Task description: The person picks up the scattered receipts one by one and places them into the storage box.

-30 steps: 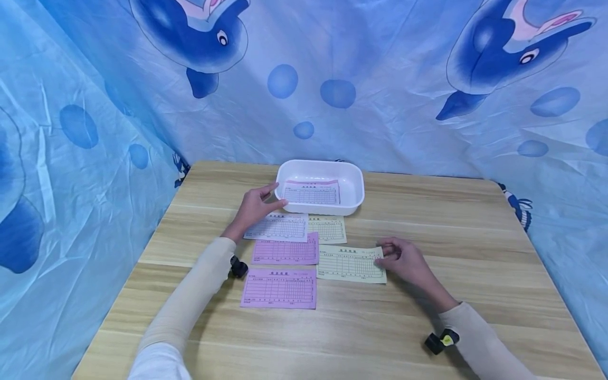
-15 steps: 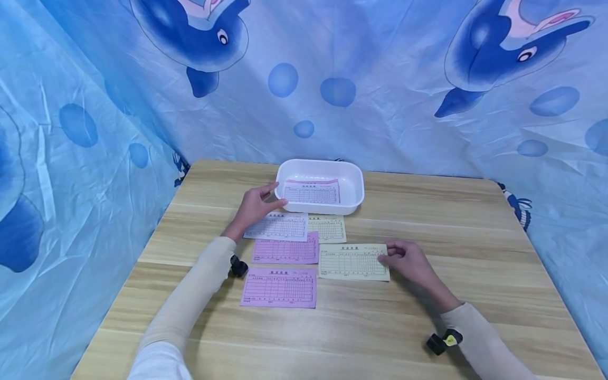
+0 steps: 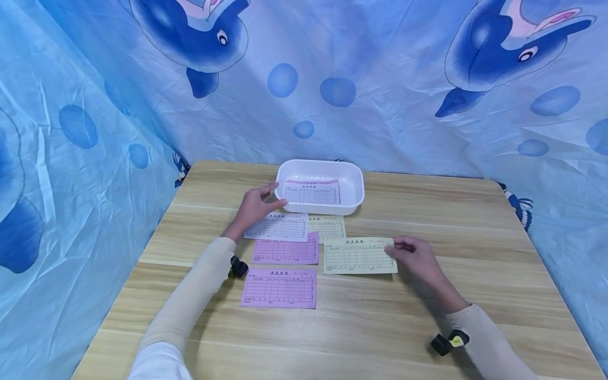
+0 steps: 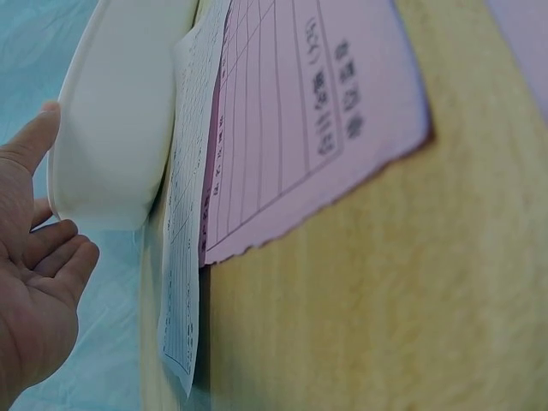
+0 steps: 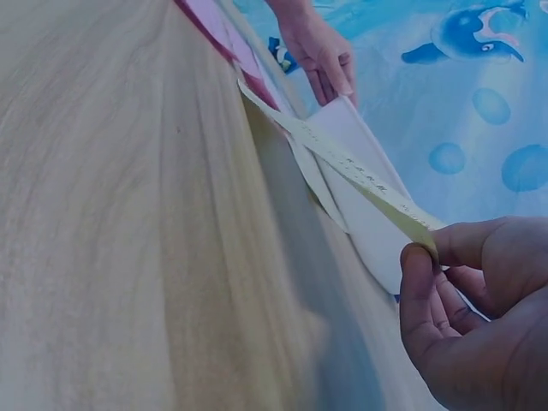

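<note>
In the head view my left hand [image 3: 254,208] holds the left front corner of a white plastic tray [image 3: 353,195], thumb on the front rim and fingers at its left end. My right hand [image 3: 418,258] pinches a pale yellow receipt slip [image 3: 358,258] by its right edge between thumb and forefinger. That slip is raised off the table in the right wrist view. Left of it lie two pink receipt slips [image 3: 279,289]. A white receipt slip [image 3: 280,228] partly covers the upper pink one, and another yellow slip [image 3: 330,228] lies partly hidden in front of the tray.
Inside the tray lies a white slip [image 3: 311,193] with pink edges showing under it. The wooden table [image 3: 361,327] ends at a blue dolphin-print curtain [image 3: 380,126] behind and on the sides.
The yellow slip has moved right and away from me, lifting off the table with my right hand. My left hand stays at the tray corner.
</note>
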### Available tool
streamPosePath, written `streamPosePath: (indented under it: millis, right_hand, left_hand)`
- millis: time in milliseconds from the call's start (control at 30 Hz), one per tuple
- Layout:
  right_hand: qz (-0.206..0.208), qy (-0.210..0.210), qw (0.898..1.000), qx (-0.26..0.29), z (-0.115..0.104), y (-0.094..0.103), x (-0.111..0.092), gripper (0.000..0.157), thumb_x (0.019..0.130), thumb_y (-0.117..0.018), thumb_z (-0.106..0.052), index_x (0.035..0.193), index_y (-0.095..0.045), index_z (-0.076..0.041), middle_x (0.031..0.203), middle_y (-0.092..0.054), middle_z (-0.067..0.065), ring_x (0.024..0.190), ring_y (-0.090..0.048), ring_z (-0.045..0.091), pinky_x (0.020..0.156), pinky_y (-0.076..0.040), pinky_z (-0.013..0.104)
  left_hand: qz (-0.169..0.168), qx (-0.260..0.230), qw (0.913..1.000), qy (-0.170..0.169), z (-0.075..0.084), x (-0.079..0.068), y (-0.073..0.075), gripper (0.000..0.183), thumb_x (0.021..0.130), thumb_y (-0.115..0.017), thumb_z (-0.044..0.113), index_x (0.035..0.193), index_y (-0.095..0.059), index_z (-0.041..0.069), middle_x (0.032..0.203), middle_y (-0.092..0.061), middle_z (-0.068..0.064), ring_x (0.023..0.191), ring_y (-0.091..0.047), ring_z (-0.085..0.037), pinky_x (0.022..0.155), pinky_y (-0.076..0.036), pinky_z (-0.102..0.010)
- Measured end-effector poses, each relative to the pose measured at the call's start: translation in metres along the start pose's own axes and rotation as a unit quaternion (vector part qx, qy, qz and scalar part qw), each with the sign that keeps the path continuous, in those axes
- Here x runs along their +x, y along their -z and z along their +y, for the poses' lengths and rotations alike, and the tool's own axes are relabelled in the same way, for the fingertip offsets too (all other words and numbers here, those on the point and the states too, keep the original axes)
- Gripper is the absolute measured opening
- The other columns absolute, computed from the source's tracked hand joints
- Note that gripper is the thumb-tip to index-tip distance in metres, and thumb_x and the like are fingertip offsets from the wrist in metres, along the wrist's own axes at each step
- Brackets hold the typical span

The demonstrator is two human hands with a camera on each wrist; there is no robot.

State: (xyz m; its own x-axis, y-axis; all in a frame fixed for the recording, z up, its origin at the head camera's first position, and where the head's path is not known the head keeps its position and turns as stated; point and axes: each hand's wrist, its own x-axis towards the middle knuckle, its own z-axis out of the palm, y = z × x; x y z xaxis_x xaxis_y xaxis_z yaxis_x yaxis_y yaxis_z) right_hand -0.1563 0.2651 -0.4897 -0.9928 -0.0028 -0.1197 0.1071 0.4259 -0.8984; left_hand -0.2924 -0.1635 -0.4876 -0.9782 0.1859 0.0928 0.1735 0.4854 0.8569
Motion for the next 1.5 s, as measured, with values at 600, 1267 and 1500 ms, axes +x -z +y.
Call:
streamPosePath:
  millis: [600, 1267, 1500]
  right_hand:
    - [0.007, 0.004, 0.998, 0.057, -0.035, 0.012, 0.01, 0.046, 0.094, -0.076, -0.022, 0.124, -0.063, 0.011, 0.093, -0.07, -0.005, 0.087, -0.066, 0.002, 0.076, -0.06, 0.019]
    - [0.071, 0.05, 0.99, 0.107, -0.082, 0.015, 0.048, 0.031, 0.094, -0.077, -0.029, 0.109, -0.07, -0.003, 0.089, -0.071, -0.011, 0.084, -0.066, 0.003, 0.073, -0.06, 0.016]
    - [0.085, 0.061, 0.985, 0.14, -0.094, 0.012, 0.068, 0.032, 0.091, -0.08, -0.03, 0.109, -0.072, -0.005, 0.092, -0.071, -0.007, 0.086, -0.067, 0.007, 0.073, -0.059, 0.015]
  left_hand:
    - [0.0, -0.007, 1.0, 0.006, 0.0, -0.002, 0.002, 0.077, 0.086, -0.083, 0.044, 0.148, -0.054, 0.011, 0.155, -0.049, -0.008, 0.141, -0.049, -0.03, 0.116, -0.045, -0.04]
    - [0.001, -0.008, 1.0, -0.003, 0.001, -0.002, 0.002, 0.077, 0.085, -0.083, 0.044, 0.148, -0.054, 0.009, 0.155, -0.049, -0.01, 0.141, -0.05, -0.031, 0.116, -0.045, -0.041]
    - [0.003, -0.012, 0.9999, -0.006, 0.001, -0.001, 0.001, 0.077, 0.085, -0.084, 0.044, 0.147, -0.055, 0.009, 0.154, -0.05, -0.009, 0.14, -0.05, -0.03, 0.116, -0.045, -0.04]
